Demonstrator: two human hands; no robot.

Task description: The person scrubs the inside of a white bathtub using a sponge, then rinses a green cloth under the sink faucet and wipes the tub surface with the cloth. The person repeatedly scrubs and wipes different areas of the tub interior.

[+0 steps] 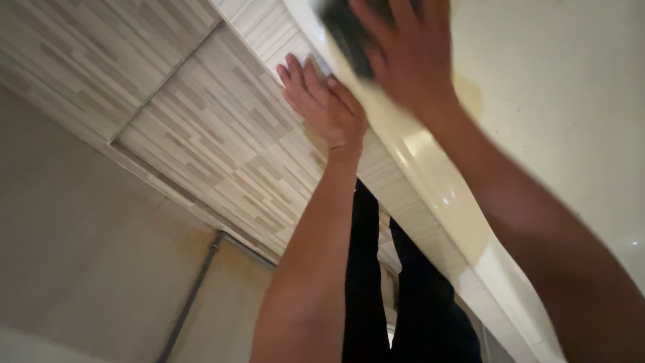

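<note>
right grip [403, 57] on dark sponge [346, 30], counter edge [430, 181]

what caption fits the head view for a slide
Right hand presses a dark pad on the cream ledge; left hand rests flat on the tiled front.

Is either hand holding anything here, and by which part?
Right hand presses a dark sponge from above on the counter edge. Left hand lies flat on the tiles.

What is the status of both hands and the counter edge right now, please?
Right hand pressing dark sponge on counter edge. Left hand flat against tiled front. Nothing in the way.
</note>
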